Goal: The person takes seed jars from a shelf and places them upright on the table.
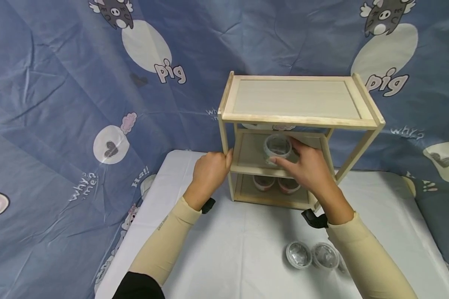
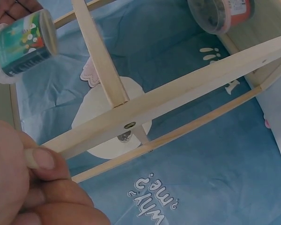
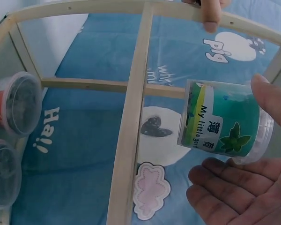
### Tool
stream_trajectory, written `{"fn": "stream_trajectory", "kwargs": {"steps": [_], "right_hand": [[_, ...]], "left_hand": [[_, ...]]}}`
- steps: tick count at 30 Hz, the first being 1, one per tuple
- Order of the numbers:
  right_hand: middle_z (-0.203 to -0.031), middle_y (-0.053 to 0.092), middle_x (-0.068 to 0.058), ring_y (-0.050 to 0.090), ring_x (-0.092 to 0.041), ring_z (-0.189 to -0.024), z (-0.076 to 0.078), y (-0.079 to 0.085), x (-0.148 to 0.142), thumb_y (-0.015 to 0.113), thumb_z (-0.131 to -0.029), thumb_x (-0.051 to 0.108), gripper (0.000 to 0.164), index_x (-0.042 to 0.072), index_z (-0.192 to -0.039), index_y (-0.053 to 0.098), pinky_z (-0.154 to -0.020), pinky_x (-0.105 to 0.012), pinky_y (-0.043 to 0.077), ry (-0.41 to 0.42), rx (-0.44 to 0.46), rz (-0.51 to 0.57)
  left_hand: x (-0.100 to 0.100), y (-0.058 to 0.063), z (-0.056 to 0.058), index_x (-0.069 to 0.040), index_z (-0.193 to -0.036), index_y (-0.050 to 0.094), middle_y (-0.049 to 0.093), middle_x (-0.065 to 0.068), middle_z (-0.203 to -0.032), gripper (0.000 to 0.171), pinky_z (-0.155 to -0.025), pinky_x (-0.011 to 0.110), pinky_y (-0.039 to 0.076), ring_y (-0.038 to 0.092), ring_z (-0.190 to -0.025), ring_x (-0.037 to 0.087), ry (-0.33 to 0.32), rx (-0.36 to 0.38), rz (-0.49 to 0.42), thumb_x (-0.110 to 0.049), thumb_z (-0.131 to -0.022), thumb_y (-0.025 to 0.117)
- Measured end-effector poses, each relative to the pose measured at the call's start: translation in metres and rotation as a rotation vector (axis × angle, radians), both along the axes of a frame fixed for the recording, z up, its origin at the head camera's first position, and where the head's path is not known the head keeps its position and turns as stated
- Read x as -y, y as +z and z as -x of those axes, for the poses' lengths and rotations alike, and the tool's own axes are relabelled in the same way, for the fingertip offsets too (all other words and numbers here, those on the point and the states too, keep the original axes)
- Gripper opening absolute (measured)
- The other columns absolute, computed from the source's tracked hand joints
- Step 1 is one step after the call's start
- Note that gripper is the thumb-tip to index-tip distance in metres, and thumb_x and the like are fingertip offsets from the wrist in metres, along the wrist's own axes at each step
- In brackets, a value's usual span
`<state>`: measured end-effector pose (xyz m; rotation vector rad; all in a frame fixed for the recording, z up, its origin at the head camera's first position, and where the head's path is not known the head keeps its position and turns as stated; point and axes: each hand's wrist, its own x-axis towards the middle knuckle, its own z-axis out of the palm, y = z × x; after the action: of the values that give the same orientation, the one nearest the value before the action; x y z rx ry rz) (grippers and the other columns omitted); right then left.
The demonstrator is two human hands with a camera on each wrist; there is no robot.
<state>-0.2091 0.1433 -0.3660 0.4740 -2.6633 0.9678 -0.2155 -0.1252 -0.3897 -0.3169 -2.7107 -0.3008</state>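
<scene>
My right hand [image 1: 309,165] holds a small clear plastic jar [image 1: 277,146] between thumb and fingers, over the middle shelf [image 1: 248,155] of a light wooden rack. In the right wrist view the jar shows a green label [image 3: 222,119] with a leaf picture and "My little" printed on it. My left hand [image 1: 210,171] grips the front left post [image 1: 224,135] of the rack, thumb against the wood. Two similar jars with red labels, a left one [image 1: 263,182] and a right one [image 1: 289,185], stand on the bottom shelf [image 1: 254,198].
On the white table [image 1: 224,249] near my right forearm stand two more clear-topped jars, one [image 1: 298,254] beside another [image 1: 325,256], with a further one partly hidden by the sleeve. The rack's top panel [image 1: 292,99] overhangs the held jar. A blue printed cloth [image 1: 78,83] hangs behind.
</scene>
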Motion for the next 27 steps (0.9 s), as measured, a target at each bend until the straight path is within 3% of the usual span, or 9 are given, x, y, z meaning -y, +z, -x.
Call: {"fn": "stream_trajectory", "kwargs": {"steps": [6, 14, 19, 23, 27], "right_hand": [[-0.14, 0.049, -0.017, 0.055, -0.041, -0.117, -0.007, 0.0, -0.001, 0.067, -0.081, 0.061, 0.082, 0.016, -0.145, 0.044, -0.089, -0.056, 0.043, -0.023, 0.003, -0.011], [-0.13, 0.058, -0.018, 0.06, -0.041, -0.108, -0.017, -0.002, -0.006, 0.068, -0.081, 0.059, 0.08, 0.009, -0.141, 0.05, -0.085, -0.056, 0.045, -0.046, -0.023, -0.021], [-0.116, 0.066, -0.016, 0.067, -0.035, -0.086, -0.027, -0.003, -0.007, 0.073, -0.08, 0.054, 0.074, 0.008, -0.134, 0.055, -0.076, -0.051, 0.049, -0.032, -0.069, -0.006], [-0.111, 0.068, -0.016, 0.063, -0.028, -0.067, -0.036, -0.001, -0.005, 0.074, -0.079, 0.054, 0.073, 0.006, -0.132, 0.057, -0.071, -0.049, 0.049, -0.021, -0.066, 0.002], [-0.11, 0.069, -0.013, 0.066, -0.028, -0.077, -0.044, 0.0, -0.005, 0.073, -0.079, 0.054, 0.072, 0.009, -0.132, 0.057, -0.074, -0.049, 0.049, -0.006, -0.054, 0.017]], "left_hand": [[0.0, -0.001, 0.0, -0.015, -0.044, 0.043, 0.039, 0.0, -0.04, 0.064, -0.033, 0.035, 0.034, 0.042, -0.033, 0.018, -0.008, -0.008, -0.006, -0.036, -0.104, 0.036], [0.0, -0.001, 0.001, -0.016, -0.044, 0.042, 0.039, -0.001, -0.04, 0.064, -0.033, 0.034, 0.033, 0.041, -0.033, 0.018, -0.014, 0.002, -0.007, -0.037, -0.105, 0.035], [-0.001, -0.001, 0.0, -0.015, -0.044, 0.042, 0.04, 0.0, -0.04, 0.064, -0.033, 0.034, 0.033, 0.042, -0.033, 0.018, -0.022, -0.002, -0.005, -0.036, -0.105, 0.035], [-0.001, 0.0, 0.0, -0.015, -0.044, 0.042, 0.04, 0.0, -0.041, 0.064, -0.034, 0.035, 0.034, 0.043, -0.034, 0.019, -0.019, -0.006, -0.001, -0.036, -0.105, 0.035], [-0.001, 0.0, 0.001, -0.015, -0.044, 0.043, 0.04, 0.001, -0.041, 0.064, -0.035, 0.036, 0.035, 0.043, -0.035, 0.02, -0.013, -0.001, -0.002, -0.036, -0.105, 0.035]]}}
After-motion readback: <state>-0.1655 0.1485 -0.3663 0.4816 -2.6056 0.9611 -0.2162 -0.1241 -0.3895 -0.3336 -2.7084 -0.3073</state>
